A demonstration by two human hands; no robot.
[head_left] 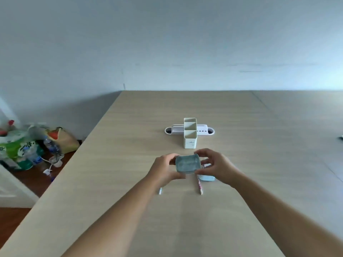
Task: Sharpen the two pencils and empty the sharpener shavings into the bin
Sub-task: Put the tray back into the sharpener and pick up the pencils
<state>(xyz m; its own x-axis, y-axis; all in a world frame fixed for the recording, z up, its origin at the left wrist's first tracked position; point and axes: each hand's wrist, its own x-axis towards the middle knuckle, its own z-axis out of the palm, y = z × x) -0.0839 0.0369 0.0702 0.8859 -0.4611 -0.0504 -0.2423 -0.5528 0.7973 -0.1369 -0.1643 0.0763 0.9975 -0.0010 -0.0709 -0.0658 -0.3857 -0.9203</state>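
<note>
Both grips pinch a grey-blue sharpener box (187,163) from its sides, left hand (165,168) and right hand (216,166), above a pale wood-grain table (185,229). Two pencils (199,185) lie beneath, near a light-blue piece (207,178). Beyond stands a white pen holder (190,133). Bags and bottles (27,145) clutter the floor by the plain wall (167,43).

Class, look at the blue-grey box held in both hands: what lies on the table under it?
Under the blue-grey box, a patterned pencil runs toward the camera and a light blue object lies beside it. The right hand and the box cover their far ends.
</note>
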